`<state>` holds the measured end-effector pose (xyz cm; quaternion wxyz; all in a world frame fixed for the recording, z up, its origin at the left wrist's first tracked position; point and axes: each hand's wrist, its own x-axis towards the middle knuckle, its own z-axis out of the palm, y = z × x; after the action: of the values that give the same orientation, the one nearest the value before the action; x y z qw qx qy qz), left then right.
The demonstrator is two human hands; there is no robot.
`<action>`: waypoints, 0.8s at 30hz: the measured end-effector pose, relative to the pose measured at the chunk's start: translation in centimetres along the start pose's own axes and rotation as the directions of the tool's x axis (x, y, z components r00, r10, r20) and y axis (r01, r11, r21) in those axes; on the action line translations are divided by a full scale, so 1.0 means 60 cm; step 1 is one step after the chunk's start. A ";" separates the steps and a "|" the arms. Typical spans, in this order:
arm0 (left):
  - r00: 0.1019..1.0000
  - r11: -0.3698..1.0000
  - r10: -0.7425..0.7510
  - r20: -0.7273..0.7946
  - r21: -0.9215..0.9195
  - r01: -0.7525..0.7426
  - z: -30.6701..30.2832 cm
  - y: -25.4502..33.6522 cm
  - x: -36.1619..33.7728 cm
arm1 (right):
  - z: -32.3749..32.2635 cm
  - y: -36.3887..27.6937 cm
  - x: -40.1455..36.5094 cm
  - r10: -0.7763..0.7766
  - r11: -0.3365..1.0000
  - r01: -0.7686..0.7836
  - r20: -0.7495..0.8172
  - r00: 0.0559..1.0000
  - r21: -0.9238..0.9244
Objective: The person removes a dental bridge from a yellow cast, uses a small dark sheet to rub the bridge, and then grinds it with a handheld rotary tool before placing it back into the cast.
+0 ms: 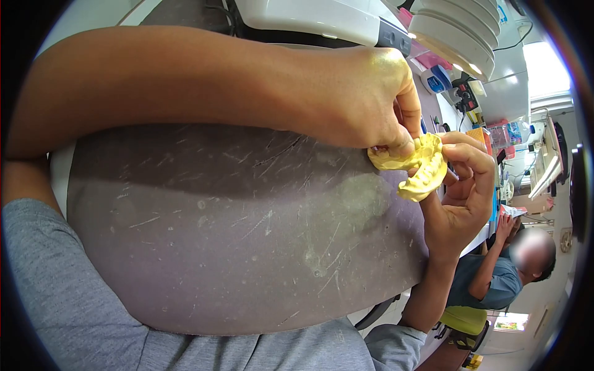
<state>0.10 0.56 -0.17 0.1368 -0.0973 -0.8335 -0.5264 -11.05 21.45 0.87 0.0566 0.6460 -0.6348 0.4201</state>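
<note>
A yellow dental cast (pixel 427 166), horseshoe-shaped with tooth forms along its arch, is held up over the edge of the worktop. My left hand (pixel 371 102) reaches across from the upper left, its thumb and fingers pinched on one end of the cast. Whether anything small sits between those fingertips is hidden. My right hand (pixel 465 176) comes up from the lower right and grips the opposite side, its thumb low on the cast and its fingers curled behind. Yellow residue shows on the back of my left hand.
The scratched grey-brown worktop (pixel 247 222) has a pale dusty smear. A white appliance (pixel 309 18) and a ribbed white lamp (pixel 455 31) stand beyond my left arm. A jar (pixel 436 79) and a plastic bottle (pixel 516 132) are farther off. A co-worker in a blue shirt (pixel 489 281) sits at right.
</note>
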 end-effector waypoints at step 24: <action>0.909 0.770 -0.091 0.406 -0.551 0.323 -0.017 -0.003 0.000 | 0.002 -0.003 0.005 -0.010 0.999 0.008 -0.085 0.996 -0.035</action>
<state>0.16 -0.43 0.07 -0.1148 -0.1355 -0.6363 -0.7507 -10.87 21.18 1.05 0.0967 0.6293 -0.6361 0.4358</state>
